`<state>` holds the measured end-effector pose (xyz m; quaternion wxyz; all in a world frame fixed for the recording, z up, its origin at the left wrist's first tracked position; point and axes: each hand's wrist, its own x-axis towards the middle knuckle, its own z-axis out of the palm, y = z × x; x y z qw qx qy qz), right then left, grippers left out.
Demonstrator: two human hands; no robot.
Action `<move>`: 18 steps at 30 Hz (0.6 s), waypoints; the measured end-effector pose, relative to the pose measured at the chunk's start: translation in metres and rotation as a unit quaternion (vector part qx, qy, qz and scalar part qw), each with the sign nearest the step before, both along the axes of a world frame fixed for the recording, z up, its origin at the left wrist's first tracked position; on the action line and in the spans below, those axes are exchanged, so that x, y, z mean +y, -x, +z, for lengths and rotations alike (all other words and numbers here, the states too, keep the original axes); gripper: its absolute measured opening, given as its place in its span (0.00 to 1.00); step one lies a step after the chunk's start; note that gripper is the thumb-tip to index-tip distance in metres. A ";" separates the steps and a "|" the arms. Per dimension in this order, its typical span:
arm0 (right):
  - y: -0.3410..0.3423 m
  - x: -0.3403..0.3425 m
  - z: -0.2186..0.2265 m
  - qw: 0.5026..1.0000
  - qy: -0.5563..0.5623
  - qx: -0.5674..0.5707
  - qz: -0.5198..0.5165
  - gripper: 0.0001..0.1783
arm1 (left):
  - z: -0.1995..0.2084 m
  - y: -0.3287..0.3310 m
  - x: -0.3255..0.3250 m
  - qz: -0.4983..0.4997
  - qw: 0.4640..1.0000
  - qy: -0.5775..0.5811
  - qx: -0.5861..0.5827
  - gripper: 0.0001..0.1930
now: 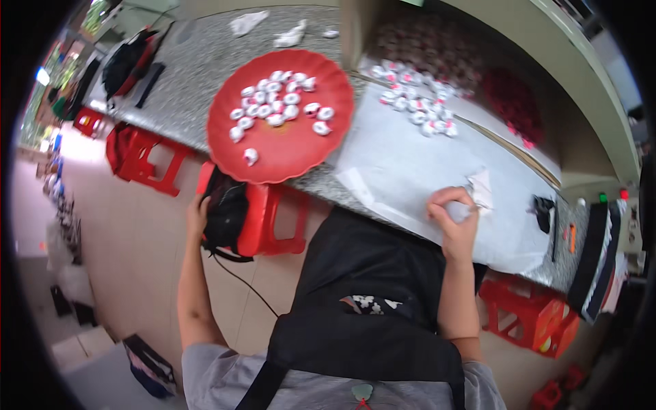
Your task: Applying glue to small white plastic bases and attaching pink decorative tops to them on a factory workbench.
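Currently, right hand [451, 227] in a fist around whitish object [458, 210]; left hand [197, 216] at black bag [227, 210], grip unclear.

Torso [335, 386]: seen from above, at the bottom centre.
Left arm [195, 287]: left of the torso, stretched forward, only slightly bent.
Left grip [197, 215]: ahead and to the left of the torso, fingers pointing forward, partly hidden.
Right arm [459, 301]: right of the torso, reaching forward.
Right grip [451, 212]: ahead and to the right of the torso, fingers curled inward.
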<state>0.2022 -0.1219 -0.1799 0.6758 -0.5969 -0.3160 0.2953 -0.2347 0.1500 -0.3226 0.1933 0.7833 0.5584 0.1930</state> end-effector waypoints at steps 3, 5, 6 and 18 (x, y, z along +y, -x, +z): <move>0.006 0.011 0.003 0.999 -0.005 0.025 0.028 0.07 | -0.029 0.028 0.008 0.016 0.999 -0.039 0.021 0.12; 0.003 0.013 0.002 0.998 -0.013 0.046 0.046 0.07 | -0.021 0.015 0.007 0.086 0.986 -0.093 0.106 0.13; 0.001 0.013 0.000 0.998 -0.021 0.030 0.043 0.07 | -0.023 0.008 0.010 0.081 0.987 -0.095 0.103 0.13; -0.006 0.002 -0.004 0.997 -0.050 -0.047 0.023 0.10 | 0.148 -0.239 -0.155 -0.338 0.884 -0.223 -0.235 0.10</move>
